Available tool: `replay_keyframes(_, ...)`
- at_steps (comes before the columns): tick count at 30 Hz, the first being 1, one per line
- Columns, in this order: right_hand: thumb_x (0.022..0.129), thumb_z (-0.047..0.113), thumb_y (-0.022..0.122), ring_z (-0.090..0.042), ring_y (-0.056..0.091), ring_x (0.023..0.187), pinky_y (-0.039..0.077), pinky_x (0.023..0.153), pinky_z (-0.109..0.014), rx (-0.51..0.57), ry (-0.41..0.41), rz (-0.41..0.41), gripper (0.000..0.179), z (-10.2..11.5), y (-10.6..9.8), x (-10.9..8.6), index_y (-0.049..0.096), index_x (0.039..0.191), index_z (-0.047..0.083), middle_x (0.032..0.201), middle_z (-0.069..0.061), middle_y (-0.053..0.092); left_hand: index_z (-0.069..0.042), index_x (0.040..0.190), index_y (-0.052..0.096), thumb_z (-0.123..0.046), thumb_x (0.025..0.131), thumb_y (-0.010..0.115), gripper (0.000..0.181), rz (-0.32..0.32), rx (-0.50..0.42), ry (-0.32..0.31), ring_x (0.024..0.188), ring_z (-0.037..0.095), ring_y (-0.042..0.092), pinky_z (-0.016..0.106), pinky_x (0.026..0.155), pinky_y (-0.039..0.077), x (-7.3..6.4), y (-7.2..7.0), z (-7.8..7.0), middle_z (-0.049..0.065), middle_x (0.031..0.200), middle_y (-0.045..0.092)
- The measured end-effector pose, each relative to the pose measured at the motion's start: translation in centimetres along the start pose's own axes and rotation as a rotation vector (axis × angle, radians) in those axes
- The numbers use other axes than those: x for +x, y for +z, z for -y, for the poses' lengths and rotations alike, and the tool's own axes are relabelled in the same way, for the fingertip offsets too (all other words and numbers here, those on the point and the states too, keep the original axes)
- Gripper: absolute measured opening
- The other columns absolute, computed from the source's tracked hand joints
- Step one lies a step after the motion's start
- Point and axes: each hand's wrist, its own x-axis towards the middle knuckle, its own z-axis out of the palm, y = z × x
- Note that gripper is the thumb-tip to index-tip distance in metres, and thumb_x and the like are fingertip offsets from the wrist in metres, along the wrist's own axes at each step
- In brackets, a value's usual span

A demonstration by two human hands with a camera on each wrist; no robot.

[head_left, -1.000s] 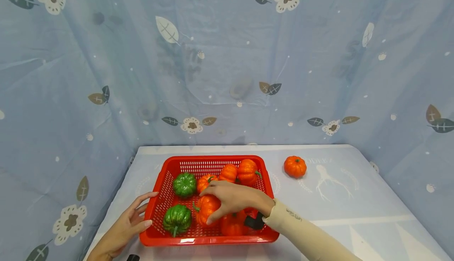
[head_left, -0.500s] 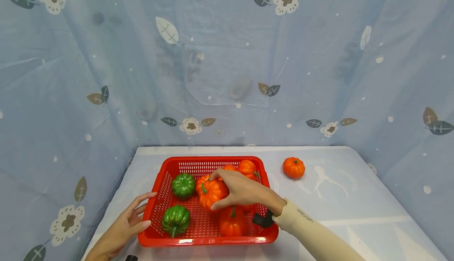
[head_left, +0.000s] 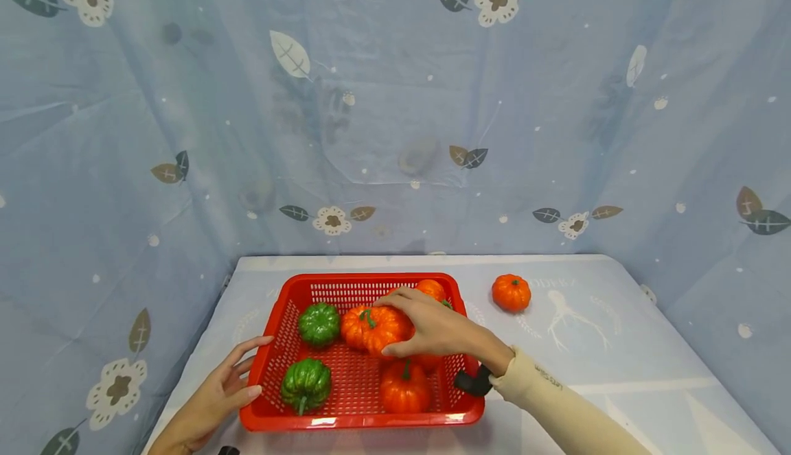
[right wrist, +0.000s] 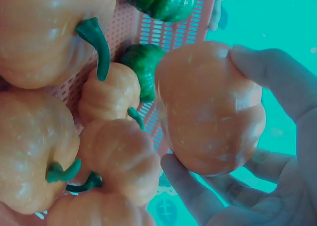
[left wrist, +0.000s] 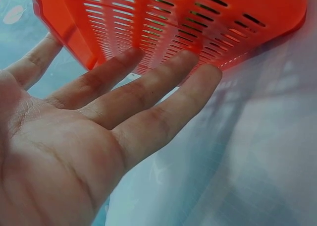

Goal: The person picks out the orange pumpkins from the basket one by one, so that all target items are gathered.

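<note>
A red plastic basket [head_left: 352, 384] on the table holds several small orange and green pumpkins. My right hand [head_left: 441, 324] grips an orange pumpkin [head_left: 384, 332] between thumb and fingers, over the middle of the basket. In the right wrist view that pumpkin [right wrist: 210, 109] hangs apart from the ones in the basket. My left hand [head_left: 213, 393] is at the basket's left side, with thumb and fingertips at its rim. The left wrist view shows its long straight fingers [left wrist: 163, 112] beside the slotted wall. A green pumpkin [head_left: 320, 324] and a second green pumpkin [head_left: 307, 383] sit at the basket's left.
Another orange pumpkin [head_left: 406, 388] lies at the basket's front, and one more orange pumpkin [head_left: 430, 289] at its back right corner. Outside, to the right, a single orange pumpkin [head_left: 511, 293] stands on the table [head_left: 593, 352]. A patterned blue curtain [head_left: 395, 112] closes off the back and sides.
My right hand has lifted the orange pumpkin from the basket's middle and shifted it back and to the right, uncovering the front orange pumpkin. The left hand stays at the rim.
</note>
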Motion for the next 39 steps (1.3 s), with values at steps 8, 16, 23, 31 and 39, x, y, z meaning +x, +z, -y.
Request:
replay_keyframes(8,0.086,0.045,0.083,-0.018,0.05,0.13,0.045,0.109,-0.044,0.014,0.015,-0.059,0.068,-0.8,-1.0,-1.1,0.057,0.144,0.023,0.142,0.005,0.054,-0.018,0.159,0.027,-0.008,0.101,0.062,0.068,-0.003,0.007,-0.016,0.13,0.04,0.052,0.045,0.093,0.057,0.0,0.1,-0.2,0.029,0.154,0.035)
replay_keyframes(16,0.084,0.046,0.084,-0.017,0.051,0.129,0.048,0.105,-0.044,0.061,0.035,-0.117,0.07,-1.8,-1.8,-2.3,0.057,0.145,0.023,0.143,0.003,0.053,-0.017,0.159,0.027,-0.004,0.1,0.061,0.069,0.015,-0.008,0.009,0.127,0.031,0.056,0.045,0.093,0.056,0.1,-0.1,-0.3,0.029,0.153,0.036)
replay_keyframes(23,0.085,0.048,0.083,-0.014,0.057,0.119,0.053,0.096,-0.039,0.089,0.022,-0.161,0.072,-2.8,-2.5,-3.6,0.055,0.145,0.022,0.139,0.006,0.055,-0.017,0.158,0.027,-0.008,0.1,0.063,0.069,-0.01,0.012,-0.027,0.128,0.039,0.053,0.046,0.092,0.057,-0.1,0.2,-0.4,0.031,0.153,0.036)
replay_keyframes(31,0.084,0.05,0.083,-0.012,0.061,0.113,0.057,0.091,-0.043,0.146,0.013,-0.201,0.074,-3.6,-3.2,-5.4,0.055,0.146,0.021,0.136,0.008,0.058,-0.017,0.158,0.027,-0.008,0.1,0.063,0.07,-0.007,0.014,-0.025,0.127,0.041,0.054,0.046,0.091,0.058,0.0,0.3,-0.3,0.031,0.152,0.036)
replay_keyframes(39,0.082,0.052,0.084,-0.012,0.058,0.123,0.051,0.103,-0.046,0.178,0.023,-0.259,0.075,-4.7,-3.7,-7.1,0.056,0.145,0.023,0.139,0.012,0.056,-0.019,0.158,0.027,-0.009,0.101,0.063,0.069,-0.005,0.033,-0.031,0.128,0.033,0.054,0.045,0.092,0.057,-0.1,0.1,-0.2,0.028,0.153,0.036)
